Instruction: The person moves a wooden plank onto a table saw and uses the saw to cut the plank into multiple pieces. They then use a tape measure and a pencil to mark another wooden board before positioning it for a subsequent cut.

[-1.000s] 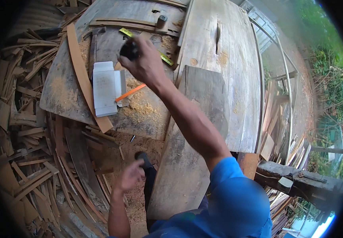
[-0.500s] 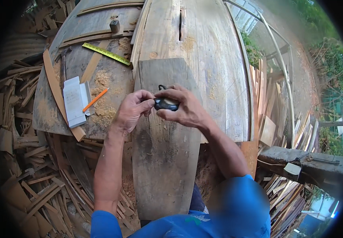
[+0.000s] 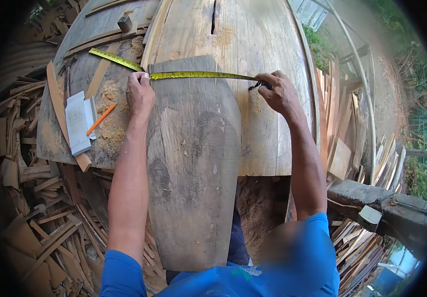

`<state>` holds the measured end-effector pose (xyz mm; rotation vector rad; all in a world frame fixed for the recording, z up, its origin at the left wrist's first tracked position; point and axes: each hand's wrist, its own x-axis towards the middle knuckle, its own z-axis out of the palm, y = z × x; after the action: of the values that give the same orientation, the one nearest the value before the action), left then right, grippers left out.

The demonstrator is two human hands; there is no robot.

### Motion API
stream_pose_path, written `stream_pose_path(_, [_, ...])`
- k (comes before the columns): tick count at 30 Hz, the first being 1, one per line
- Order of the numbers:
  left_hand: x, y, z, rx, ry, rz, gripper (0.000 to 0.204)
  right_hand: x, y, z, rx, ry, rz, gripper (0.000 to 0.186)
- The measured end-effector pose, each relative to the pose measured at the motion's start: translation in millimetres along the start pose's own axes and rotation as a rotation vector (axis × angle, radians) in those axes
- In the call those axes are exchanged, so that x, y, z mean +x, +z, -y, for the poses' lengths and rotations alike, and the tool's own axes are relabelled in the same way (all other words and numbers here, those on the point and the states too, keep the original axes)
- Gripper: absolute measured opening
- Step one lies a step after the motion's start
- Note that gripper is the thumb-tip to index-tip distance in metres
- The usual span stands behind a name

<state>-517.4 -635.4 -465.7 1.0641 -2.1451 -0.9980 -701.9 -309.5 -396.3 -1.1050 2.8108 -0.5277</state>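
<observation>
A yellow tape measure [image 3: 198, 75] is drawn out across the far end of a weathered grey board [image 3: 188, 153]. My left hand [image 3: 140, 95] is closed, pinching the blade's end at the board's left edge. Beyond the board's right side, my right hand [image 3: 280, 94] grips the dark case, mostly hidden by the fingers, with a black strap hanging from it. Lengthwise toward my body, the board lies over the workbench edge. A yellow measuring strip [image 3: 114, 59] rests just past my left hand.
The wooden workbench [image 3: 268, 133] has a long slot and scattered sawdust. On its left lie a white carton [image 3: 78, 123], an orange pencil [image 3: 101, 120], a narrow wood strip [image 3: 60, 106] and a dark block [image 3: 125, 23]. Offcuts [image 3: 50, 232] heap on both sides below.
My hands were together over the board with the tape's case; they have moved apart and farther forward. The blade now stretches between them, left hand at its end, right hand on the case.
</observation>
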Motion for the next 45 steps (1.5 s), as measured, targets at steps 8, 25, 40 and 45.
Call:
stream_pose_path(8, [-7.9, -4.0, -12.6, 0.108, -0.024, -0.073, 0.027, -3.5, 1.8, 4.7, -0.061, 0.052, -0.002, 0.031])
stream_pose_path(25, [-16.7, -8.8, -21.4, -0.035, -0.029, -0.072, 0.036, -1.4, 32.1, 9.6, -0.133, 0.087, -0.237, 0.019])
stream_pose_path(40, [-24.3, -3.7, -29.0, -0.008, -0.049, -0.015, 0.038, -10.2, 57.1, 11.4, -0.138, 0.090, -0.442, 0.017])
stream_pose_path(45, [-24.9, -5.1, -27.1, -0.063, -0.090, -0.010, 0.040, -12.1, 56.1, 14.5, -0.140, 0.079, -0.439, 0.018])
